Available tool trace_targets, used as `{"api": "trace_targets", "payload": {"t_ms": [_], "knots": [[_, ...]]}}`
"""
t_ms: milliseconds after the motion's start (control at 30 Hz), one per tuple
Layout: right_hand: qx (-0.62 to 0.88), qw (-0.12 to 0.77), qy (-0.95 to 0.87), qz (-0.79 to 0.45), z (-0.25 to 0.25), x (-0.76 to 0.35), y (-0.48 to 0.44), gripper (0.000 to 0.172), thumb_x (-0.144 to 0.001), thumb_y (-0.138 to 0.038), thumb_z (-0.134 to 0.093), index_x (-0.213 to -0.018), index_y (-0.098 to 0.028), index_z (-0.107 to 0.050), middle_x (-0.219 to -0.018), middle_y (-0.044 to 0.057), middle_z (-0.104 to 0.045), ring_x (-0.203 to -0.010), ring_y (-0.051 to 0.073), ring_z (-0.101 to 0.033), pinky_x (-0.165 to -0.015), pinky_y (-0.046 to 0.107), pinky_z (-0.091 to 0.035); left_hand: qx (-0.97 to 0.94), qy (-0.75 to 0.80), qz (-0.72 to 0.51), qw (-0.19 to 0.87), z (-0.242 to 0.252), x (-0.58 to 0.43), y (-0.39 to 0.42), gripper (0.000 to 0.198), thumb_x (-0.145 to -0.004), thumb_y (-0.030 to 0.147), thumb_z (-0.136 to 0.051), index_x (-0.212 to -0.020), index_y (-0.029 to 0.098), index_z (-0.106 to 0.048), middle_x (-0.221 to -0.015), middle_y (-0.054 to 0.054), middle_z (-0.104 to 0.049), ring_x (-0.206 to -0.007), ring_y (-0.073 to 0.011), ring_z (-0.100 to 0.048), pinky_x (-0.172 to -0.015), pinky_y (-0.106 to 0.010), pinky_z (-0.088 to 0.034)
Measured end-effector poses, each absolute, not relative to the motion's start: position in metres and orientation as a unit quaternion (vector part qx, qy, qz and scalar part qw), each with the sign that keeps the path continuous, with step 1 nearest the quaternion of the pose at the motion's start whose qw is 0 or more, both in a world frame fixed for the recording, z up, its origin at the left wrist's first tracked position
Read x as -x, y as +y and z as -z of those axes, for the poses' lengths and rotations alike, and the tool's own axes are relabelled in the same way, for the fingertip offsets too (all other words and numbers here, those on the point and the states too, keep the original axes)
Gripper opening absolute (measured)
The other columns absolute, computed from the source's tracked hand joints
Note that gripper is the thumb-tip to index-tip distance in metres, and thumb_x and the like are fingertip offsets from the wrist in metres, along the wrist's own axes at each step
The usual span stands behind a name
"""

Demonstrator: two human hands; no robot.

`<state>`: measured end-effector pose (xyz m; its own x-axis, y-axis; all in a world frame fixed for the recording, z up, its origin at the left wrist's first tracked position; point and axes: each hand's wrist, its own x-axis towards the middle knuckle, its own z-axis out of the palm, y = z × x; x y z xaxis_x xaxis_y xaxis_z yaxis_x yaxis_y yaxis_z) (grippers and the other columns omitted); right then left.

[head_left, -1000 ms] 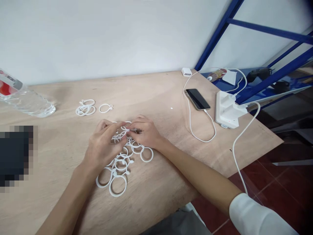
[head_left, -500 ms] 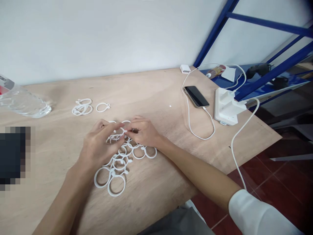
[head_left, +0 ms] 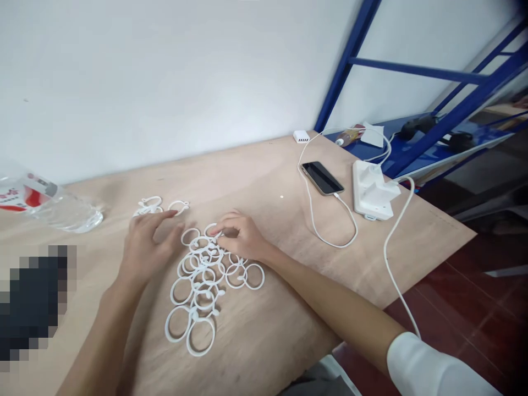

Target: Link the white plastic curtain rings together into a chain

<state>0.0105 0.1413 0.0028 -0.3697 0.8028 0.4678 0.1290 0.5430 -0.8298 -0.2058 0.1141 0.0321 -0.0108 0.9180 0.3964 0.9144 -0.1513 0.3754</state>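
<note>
Many white plastic rings (head_left: 204,300) lie overlapping in a linked-looking cluster on the wooden table (head_left: 264,341). At the cluster's far end my right hand (head_left: 241,236) pinches a white ring (head_left: 210,230) between thumb and fingertips. My left hand (head_left: 146,242) is over the table left of the cluster, thumb and fingers apart, holding nothing. Its fingertips are close to a single loose ring (head_left: 179,207). Behind that hand a small group of loose rings (head_left: 149,204) is partly covered by it.
A clear plastic bottle (head_left: 70,209) lies on the left. On the right are a phone (head_left: 323,178) with a white cable, a power strip (head_left: 371,192) with plugs and a small white charger (head_left: 301,136). A blue metal frame (head_left: 342,71) stands behind.
My left hand has let go at the cluster and moved left toward the loose rings, its fingers opening. My right hand stays at the cluster's far end. The view has shifted slightly.
</note>
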Motion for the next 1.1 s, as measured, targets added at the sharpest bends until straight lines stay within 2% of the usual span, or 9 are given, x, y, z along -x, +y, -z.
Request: {"api": "trace_targets", "payload": {"t_ms": [100,167,300,500,633,733,867,1000,1100], "knots": [[0.328,0.466,-0.739,-0.36,-0.003,-0.009,0.143,0.016,-0.068,-0.003,-0.069,-0.071,-0.019,-0.072,-0.078,0.0,-0.072,-0.082,0.014,-0.063,-0.085,0.029,-0.045,-0.731,0.656,-0.181,-0.05,-0.019,0.219,0.14,0.045,-0.087,0.049,-0.046,-0.114,0.018,-0.063,-0.113,-0.018,-0.062,-0.121,-0.0356,-0.05,-0.103,-0.059,-0.032],[0.329,0.469,-0.738,-0.357,-0.002,-0.009,0.143,0.016,-0.068,-0.003,-0.069,-0.07,-0.018,-0.072,-0.077,0.001,-0.072,-0.082,0.014,-0.063,-0.084,0.028,-0.045,-0.743,0.647,-0.159,-0.068,-0.013,0.223,0.152,0.042,-0.088,0.048,-0.041,-0.103,0.018,-0.066,-0.11,-0.02,-0.059,-0.121,-0.0371,-0.048,-0.101,-0.061,-0.031],[0.337,0.485,-0.724,-0.356,0.001,-0.007,0.145,0.013,-0.069,-0.005,-0.071,-0.069,-0.018,-0.072,-0.074,0.0,-0.072,-0.08,0.014,-0.063,-0.084,0.028,-0.045,-0.76,0.621,-0.17,-0.085,-0.012,0.221,0.159,0.035,-0.088,0.043,-0.038,-0.084,0.019,-0.063,-0.111,-0.019,-0.055,-0.123,-0.0368,-0.045,-0.101,-0.06,-0.03],[0.365,0.479,-0.718,-0.349,0.0,-0.007,0.146,0.008,-0.071,-0.009,-0.071,-0.07,-0.017,-0.072,-0.077,0.002,-0.073,-0.081,0.014,-0.063,-0.081,0.028,-0.046,-0.781,0.591,-0.196,-0.043,-0.01,0.209,0.149,0.028,-0.089,0.043,-0.04,-0.093,0.021,-0.058,-0.116,-0.013,-0.059,-0.124,-0.0338,-0.048,-0.1,-0.055,-0.037],[0.37,0.478,-0.714,-0.354,-0.001,-0.007,0.146,0.009,-0.071,-0.008,-0.07,-0.07,-0.017,-0.072,-0.077,0.002,-0.073,-0.081,0.014,-0.062,-0.078,0.027,-0.046,-0.786,0.588,-0.191,0.003,-0.014,0.21,0.155,0.023,-0.088,0.04,-0.042,-0.083,0.023,-0.058,-0.087,-0.006,-0.067,-0.088,-0.0251,-0.064,-0.082,-0.043,-0.047],[0.384,0.468,-0.706,-0.368,-0.001,-0.007,0.145,0.011,-0.071,-0.007,-0.07,-0.071,-0.017,-0.072,-0.078,0.002,-0.073,-0.082,0.014,-0.062,-0.072,0.025,-0.045,-0.793,0.587,-0.164,0.02,-0.021,0.21,0.157,0.025,-0.088,0.036,-0.042,-0.073,0.023,-0.056,-0.072,-0.004,-0.066,-0.067,-0.0214,-0.06,-0.066,-0.036,-0.046],[0.384,0.468,-0.702,-0.376,-0.001,-0.007,0.144,0.008,-0.072,-0.009,-0.07,-0.073,-0.016,-0.073,-0.078,0.003,-0.073,-0.081,0.013,-0.06,-0.067,0.024,-0.043,-0.745,0.645,-0.17,-0.007,-0.027,0.205,0.149,0.026,-0.084,0.046,-0.051,-0.091,0.022,-0.059,-0.079,-0.007,-0.068,-0.078,-0.0268,-0.064,-0.063,-0.036,-0.046],[0.388,0.472,-0.693,-0.381,-0.002,-0.008,0.144,0.006,-0.073,-0.011,-0.07,-0.073,-0.015,-0.074,-0.074,0.003,-0.07,-0.075,0.013,-0.057,-0.065,0.024,-0.042,-0.715,0.676,-0.176,0.003,-0.029,0.196,0.137,0.052,-0.082,0.053,-0.054,-0.12,0.017,-0.055,-0.088,-0.011,-0.068,-0.084,-0.0285,-0.065,-0.069,-0.04,-0.05],[0.394,0.48,-0.679,-0.392,-0.002,-0.008,0.143,0.008,-0.072,-0.011,-0.069,-0.075,-0.016,-0.074,-0.073,0.002,-0.068,-0.073,0.012,-0.056,-0.064,0.024,-0.042,-0.725,0.65,-0.225,-0.034,-0.029,0.189,0.126,0.046,-0.083,0.05,-0.053,-0.113,0.016,-0.063,-0.085,-0.009,-0.066,-0.088,-0.0269,-0.064,-0.078,-0.04,-0.051]]}}
